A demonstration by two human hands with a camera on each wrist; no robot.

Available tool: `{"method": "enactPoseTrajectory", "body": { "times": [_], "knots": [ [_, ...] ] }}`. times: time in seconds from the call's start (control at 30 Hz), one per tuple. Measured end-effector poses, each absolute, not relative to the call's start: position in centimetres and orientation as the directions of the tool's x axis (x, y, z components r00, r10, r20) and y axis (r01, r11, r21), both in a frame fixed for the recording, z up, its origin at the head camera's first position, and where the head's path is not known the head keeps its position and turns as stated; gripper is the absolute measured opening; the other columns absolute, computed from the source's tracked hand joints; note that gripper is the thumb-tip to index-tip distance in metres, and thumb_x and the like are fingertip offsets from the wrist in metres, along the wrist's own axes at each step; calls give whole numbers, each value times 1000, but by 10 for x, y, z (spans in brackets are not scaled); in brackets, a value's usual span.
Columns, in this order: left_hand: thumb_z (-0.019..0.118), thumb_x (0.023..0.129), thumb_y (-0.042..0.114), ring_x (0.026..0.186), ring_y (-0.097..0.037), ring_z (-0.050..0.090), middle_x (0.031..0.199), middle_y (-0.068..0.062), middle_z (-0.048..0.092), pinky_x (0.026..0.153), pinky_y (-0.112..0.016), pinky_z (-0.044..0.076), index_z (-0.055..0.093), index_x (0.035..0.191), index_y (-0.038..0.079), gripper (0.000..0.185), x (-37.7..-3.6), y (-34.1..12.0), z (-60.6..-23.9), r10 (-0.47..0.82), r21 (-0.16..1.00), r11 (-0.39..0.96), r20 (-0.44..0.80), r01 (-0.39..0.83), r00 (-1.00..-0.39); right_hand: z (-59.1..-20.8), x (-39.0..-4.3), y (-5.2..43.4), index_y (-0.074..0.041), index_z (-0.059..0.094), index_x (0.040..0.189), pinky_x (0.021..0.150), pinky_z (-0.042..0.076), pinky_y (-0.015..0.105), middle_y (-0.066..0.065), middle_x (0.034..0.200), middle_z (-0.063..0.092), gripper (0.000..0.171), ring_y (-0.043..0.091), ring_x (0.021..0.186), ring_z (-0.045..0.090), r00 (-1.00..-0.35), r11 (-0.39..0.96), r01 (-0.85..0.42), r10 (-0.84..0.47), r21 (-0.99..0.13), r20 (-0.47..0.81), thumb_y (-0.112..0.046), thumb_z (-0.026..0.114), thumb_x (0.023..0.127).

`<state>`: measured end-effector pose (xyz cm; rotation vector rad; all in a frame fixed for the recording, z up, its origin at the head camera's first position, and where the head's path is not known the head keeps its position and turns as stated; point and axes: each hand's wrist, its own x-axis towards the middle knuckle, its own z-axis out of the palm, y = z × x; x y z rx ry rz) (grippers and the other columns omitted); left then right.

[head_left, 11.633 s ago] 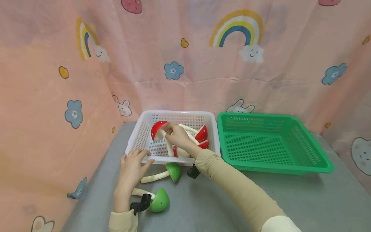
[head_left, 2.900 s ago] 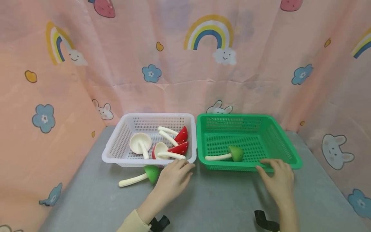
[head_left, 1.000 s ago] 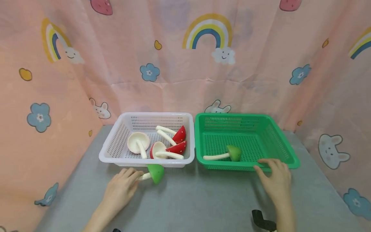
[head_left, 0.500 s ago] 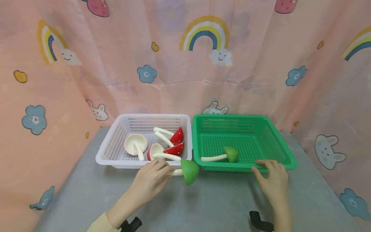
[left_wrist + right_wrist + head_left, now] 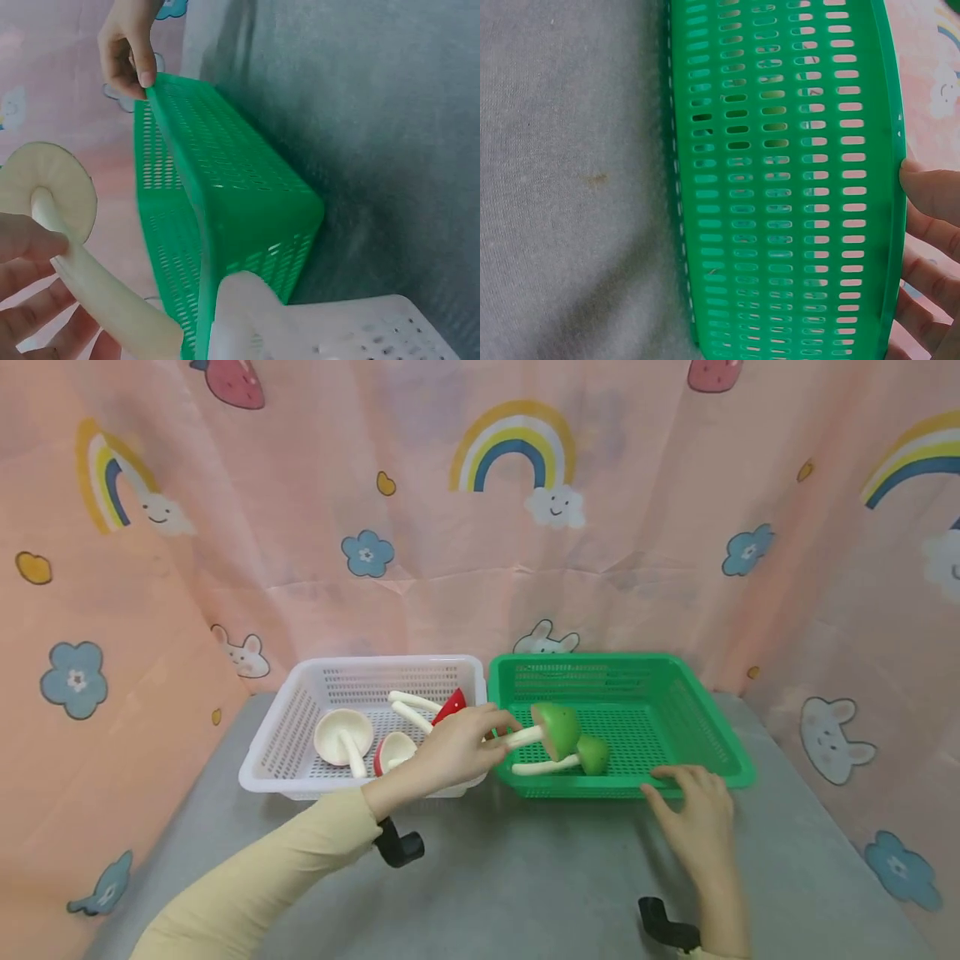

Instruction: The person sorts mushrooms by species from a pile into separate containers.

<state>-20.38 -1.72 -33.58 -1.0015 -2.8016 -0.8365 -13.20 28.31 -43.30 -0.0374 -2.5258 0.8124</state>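
My left grip [image 5: 457,747] pinches the mushroom [image 5: 555,727] stem, cap over the green basket [image 5: 705,718]; my right grip [image 5: 693,806], fingers relaxed, steadies its rim.

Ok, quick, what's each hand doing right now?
Left hand: holding the green mushroom by its stem, over the green basket.
Right hand: fingers resting on the green basket's front rim, gripping nothing.

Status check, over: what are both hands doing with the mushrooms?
Left hand holds green mushroom by stem, over green basket. Right hand rests on its front rim. Nothing in the way.
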Motion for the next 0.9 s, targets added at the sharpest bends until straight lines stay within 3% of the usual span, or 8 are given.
{"method": "enactPoseTrajectory", "body": {
  "times": [0.1, 0.27, 0.37, 0.47, 0.67, 0.73, 0.9],
  "knots": [
    [63, 88, 15, 67, -12, 53, 91, 3, 64, 53, -19, 44, 68, 107, 18, 19, -221, -3, -330, 581, 538, 645, 116, 542, -806, -434, -133, 282, -5, 66, 105, 93, 30, 61, 22, 113, 58, 24, 43, 108, 46, -884, 824, -119, 167, -554, 438, -17, 70, 86],
    [64, 90, 16, 79, -17, 59, 101, -7, 68, 60, -21, 49, 66, 111, 14, 21, -242, 22, -329, 600, 608, 648, -37, 458, -799, -436, -132, 283, -5, 66, 105, 92, 30, 61, 21, 112, 58, 23, 42, 106, 47, -882, 825, -115, 172, -553, 440, -16, 71, 85],
    [63, 91, 15, 86, -18, 63, 106, -10, 69, 65, -22, 49, 66, 112, 11, 22, -252, 37, -332, 574, 616, 680, -108, 399, -812, -436, -132, 284, -5, 66, 106, 92, 30, 61, 21, 112, 58, 24, 42, 106, 46, -882, 825, -117, 170, -552, 440, -16, 71, 85],
    [63, 91, 14, 82, -16, 63, 107, -9, 69, 64, -24, 51, 67, 110, 10, 20, -263, 52, -338, 527, 601, 723, -160, 342, -834, -435, -132, 284, -4, 66, 106, 92, 30, 61, 22, 113, 58, 24, 42, 106, 46, -882, 827, -117, 168, -550, 440, -17, 71, 86],
    [58, 91, 9, 61, -13, 53, 101, -9, 67, 52, -25, 49, 67, 102, 9, 14, -280, 71, -358, 464, 537, 792, -221, 290, -858, -436, -132, 284, -6, 67, 105, 92, 30, 60, 22, 112, 58, 24, 41, 106, 46, -880, 831, -113, 171, -545, 444, -18, 72, 85],
    [57, 92, 9, 60, -15, 52, 95, -9, 66, 51, -24, 46, 66, 99, 7, 12, -284, 75, -363, 452, 515, 810, -242, 281, -859, -436, -132, 285, -6, 67, 105, 92, 30, 60, 21, 112, 58, 24, 41, 106, 46, -879, 832, -114, 171, -543, 446, -17, 73, 85],
    [53, 95, 11, 64, -18, 58, 79, -6, 60, 58, -29, 55, 65, 96, 5, 13, -287, 84, -372, 413, 446, 856, -289, 260, -864, -436, -133, 285, -6, 66, 106, 92, 31, 60, 20, 111, 59, 24, 40, 105, 47, -878, 833, -119, 166, -540, 450, -17, 72, 85]
  ]
}}
